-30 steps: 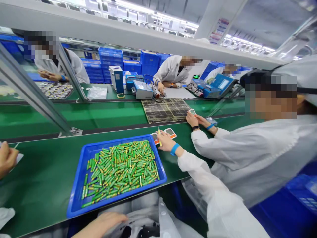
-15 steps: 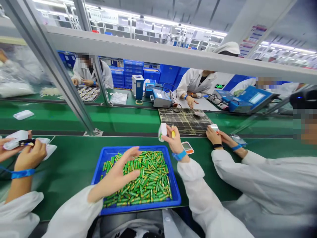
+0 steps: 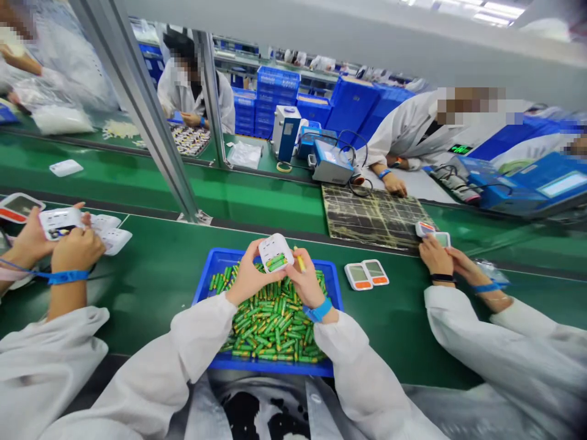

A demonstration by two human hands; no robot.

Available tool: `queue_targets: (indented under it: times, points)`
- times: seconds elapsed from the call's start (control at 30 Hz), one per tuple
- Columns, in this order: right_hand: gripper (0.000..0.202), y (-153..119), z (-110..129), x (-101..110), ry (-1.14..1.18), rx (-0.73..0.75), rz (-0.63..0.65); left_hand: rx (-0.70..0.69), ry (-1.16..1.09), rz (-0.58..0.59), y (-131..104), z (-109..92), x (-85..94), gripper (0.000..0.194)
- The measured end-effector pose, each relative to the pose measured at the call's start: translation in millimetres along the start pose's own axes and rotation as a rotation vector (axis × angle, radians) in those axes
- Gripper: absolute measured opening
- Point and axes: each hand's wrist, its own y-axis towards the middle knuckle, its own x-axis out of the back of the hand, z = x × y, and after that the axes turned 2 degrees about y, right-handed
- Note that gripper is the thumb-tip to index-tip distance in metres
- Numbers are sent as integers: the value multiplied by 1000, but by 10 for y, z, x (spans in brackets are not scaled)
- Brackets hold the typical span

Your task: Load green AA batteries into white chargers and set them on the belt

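In my left hand [image 3: 250, 278] is a small white plastic device [image 3: 275, 245], its back turned up towards me. Green batteries [image 3: 277, 263] lie in the device's open compartment. My right hand [image 3: 309, 284] is closed round a thin yellow stick-like tool [image 3: 300, 260]; its thumb reaches the device's lower right edge. Both hands are above a blue tray [image 3: 337, 293] full of loose green batteries [image 3: 270, 327] with gold-coloured ends. To the right of the tray, two white devices [image 3: 367, 274] with grey screens and orange strips lie side by side on the green bench.
A co-worker's hands [image 3: 73, 250] at the left hold a similar white device. Another person's hands [image 3: 438, 256] work at the right. Beyond the bench edge are a dark gridded panel [image 3: 373, 214], a metal post [image 3: 151, 122] and blue instrument boxes [image 3: 332, 160].
My left hand, open over the tray before, now holds the white device. My right hand has brought the device lower, nearer me, keeping the yellow tool. Two devices now show beside the tray.
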Motion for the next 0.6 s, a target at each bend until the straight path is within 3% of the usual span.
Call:
queue_targets:
  times: [0.1,0.23,0.3,0.43,0.6]
  points:
    - [45,19,135,169,-18,-12,-99,-78,168,-18,54,-44,152,78]
    - [62,12,263,323,25,-29,-145,-163,461,14,80,-48,226,78]
    - [56,0,265,314,22,-29,-129,-228,577,51,67,-27,193,79]
    - [22,-45,194,214,-95,-1,-122,-280,674,158,20,21,86,76]
    - [24,-132,126,169,-123,62,-67,-292,718,179,8,31,49,74]
